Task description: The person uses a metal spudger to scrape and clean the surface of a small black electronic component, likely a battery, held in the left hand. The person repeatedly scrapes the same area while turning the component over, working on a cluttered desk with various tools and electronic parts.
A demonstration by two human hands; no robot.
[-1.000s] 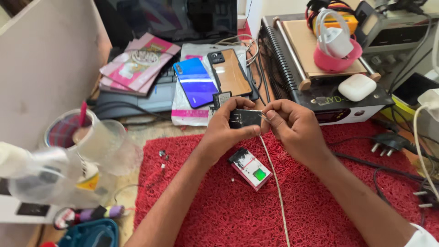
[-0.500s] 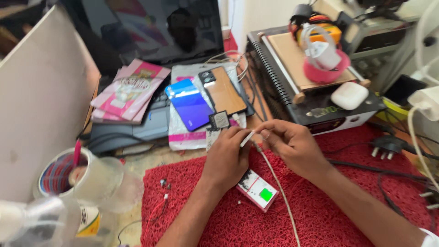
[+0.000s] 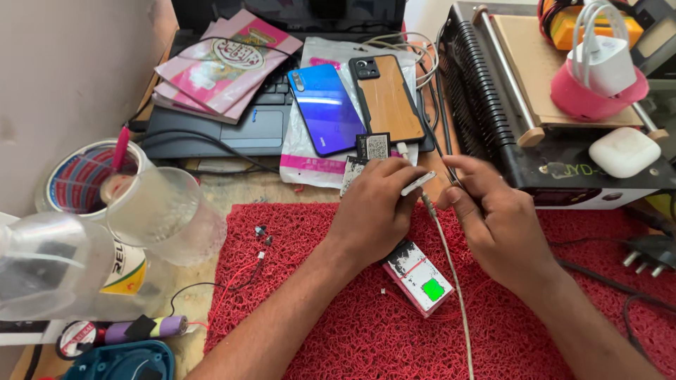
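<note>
My left hand (image 3: 373,214) pinches a small white plug (image 3: 417,184) between thumb and fingertips over the far edge of the red mat (image 3: 338,338). My right hand (image 3: 496,229) is curled just to the right of it, thumb and fingers closed on the end of a white cable (image 3: 454,281); motion blur hides the exact grip. The cable trails down across the mat toward me. Under my left wrist lies a small white circuit board with a green patch (image 3: 420,276). A small black square module (image 3: 373,146) lies just beyond my left fingers.
A blue phone (image 3: 324,105) and a wood-backed phone (image 3: 387,98) lie on a laptop (image 3: 246,130) beside pink packets (image 3: 225,60). A black machine (image 3: 521,105) with a white earbud case (image 3: 623,151) stands right. Tape roll (image 3: 84,176), plastic cup (image 3: 165,214) and bottle (image 3: 63,271) sit left.
The dark item my hands held together a second ago is gone from them. My left hand now holds the white plug apart from the cable, and the view has moved closer.
</note>
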